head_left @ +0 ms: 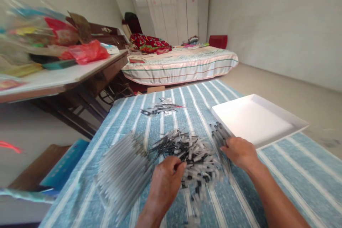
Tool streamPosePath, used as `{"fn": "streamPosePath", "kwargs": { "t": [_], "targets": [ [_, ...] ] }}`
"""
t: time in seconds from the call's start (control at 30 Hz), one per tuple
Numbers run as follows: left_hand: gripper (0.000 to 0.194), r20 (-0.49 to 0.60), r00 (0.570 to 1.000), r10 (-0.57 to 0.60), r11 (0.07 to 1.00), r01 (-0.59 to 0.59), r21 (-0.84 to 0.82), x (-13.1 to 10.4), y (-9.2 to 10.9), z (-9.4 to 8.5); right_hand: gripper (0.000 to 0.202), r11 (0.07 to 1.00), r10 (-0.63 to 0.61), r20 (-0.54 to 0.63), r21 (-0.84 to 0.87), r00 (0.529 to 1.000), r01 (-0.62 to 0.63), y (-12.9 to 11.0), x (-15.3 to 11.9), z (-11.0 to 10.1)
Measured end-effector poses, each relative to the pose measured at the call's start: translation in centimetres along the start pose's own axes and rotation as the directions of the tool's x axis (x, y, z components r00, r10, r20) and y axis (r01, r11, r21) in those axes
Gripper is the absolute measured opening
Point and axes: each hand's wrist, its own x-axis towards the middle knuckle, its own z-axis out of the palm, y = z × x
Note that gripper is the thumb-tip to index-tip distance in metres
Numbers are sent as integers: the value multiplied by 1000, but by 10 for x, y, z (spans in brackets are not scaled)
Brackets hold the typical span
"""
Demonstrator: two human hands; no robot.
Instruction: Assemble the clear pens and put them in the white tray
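Observation:
My left hand (168, 174) is closed in a pinch at the near-left side of a loose pile of small black and clear pen caps (196, 151). What its fingers hold, if anything, is too blurred to make out. To the right of the pile, my right hand (239, 152) has its fingers closed on a bunch of slim capped pens (219, 132), whose dark ends point away from me. Left of my left hand lies a broad stack of clear, pale pen barrels (124, 174), side by side and smeared by motion.
A shallow white tray (256, 119) sits at the table's right side. Thin black pen parts (161, 107) lie farther back on the striped blue cloth (91, 171). At left stands a side table (72, 76) with a red plastic bag (89, 51); a bed (181, 65) is beyond.

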Motion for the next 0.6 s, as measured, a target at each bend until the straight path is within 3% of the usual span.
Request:
{"fn": "streamPosePath", "kwargs": {
  "t": [0.2,0.3,0.37,0.43,0.5,0.6],
  "targets": [
    [25,29,1000,-9,987,14,-158,-7,13,19,19,999,-32,-135,34,990,37,6,2,11],
    [25,11,1000,-1,974,3,-226,-12,12,23,21,956,-21,-180,284,983,73,3,2,6],
    [22,-14,1000,-18,951,13,-308,-14,12,25,22,773,-73,-139,618,988,144,-4,-2,2],
    [21,-10,998,-56,901,47,-431,-17,12,28,24,425,-189,-41,897,981,120,-18,-9,1],
    [24,44,994,-98,805,105,-583,-19,13,32,28,113,-317,21,993,948,16,-34,-18,4],
    [38,166,982,-88,611,185,-769,-20,14,37,36,-120,-433,28,989,901,-89,-59,-30,14]
  ]
}}
